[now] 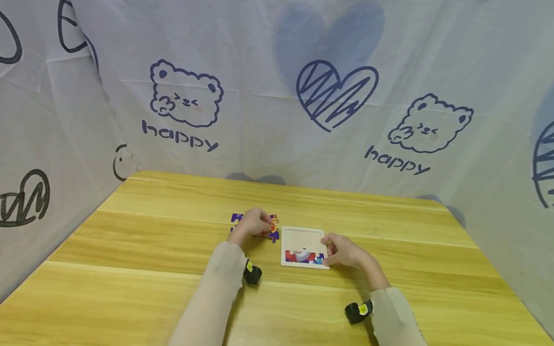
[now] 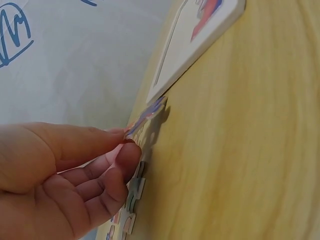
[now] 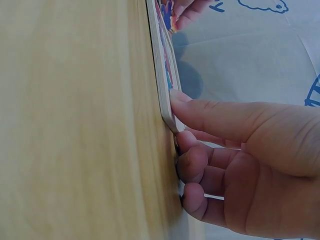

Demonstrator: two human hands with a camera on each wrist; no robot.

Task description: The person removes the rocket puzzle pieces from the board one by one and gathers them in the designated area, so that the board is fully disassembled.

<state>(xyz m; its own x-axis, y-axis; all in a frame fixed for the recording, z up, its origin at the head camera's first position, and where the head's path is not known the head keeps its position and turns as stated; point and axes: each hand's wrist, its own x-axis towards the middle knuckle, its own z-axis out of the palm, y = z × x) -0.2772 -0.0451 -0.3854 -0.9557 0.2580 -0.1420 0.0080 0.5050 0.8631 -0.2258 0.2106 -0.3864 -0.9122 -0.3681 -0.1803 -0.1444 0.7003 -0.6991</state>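
Between its thumb and index finger my left hand (image 1: 252, 224) pinches a jigsaw puzzle piece (image 2: 147, 117), purple with some red. The piece is held tilted, just left of a square white puzzle tray (image 1: 283, 246). Along the tray's near side lies a joined strip of puzzle pieces (image 1: 300, 256) in red, white and blue; bare backing shows above it. My right hand (image 1: 345, 251) grips the tray's right edge, thumb on top of the rim and fingers at the side. More loose pieces (image 1: 236, 217) lie under and beside my left hand, partly hidden by it.
The tray and pieces are on a wooden table (image 1: 143, 230) with light yellow grain. White cloth (image 1: 264, 110) printed with bears, hearts and the word "happy" hangs behind the table and at its sides. Each wrist wears a small black camera (image 1: 252, 274).
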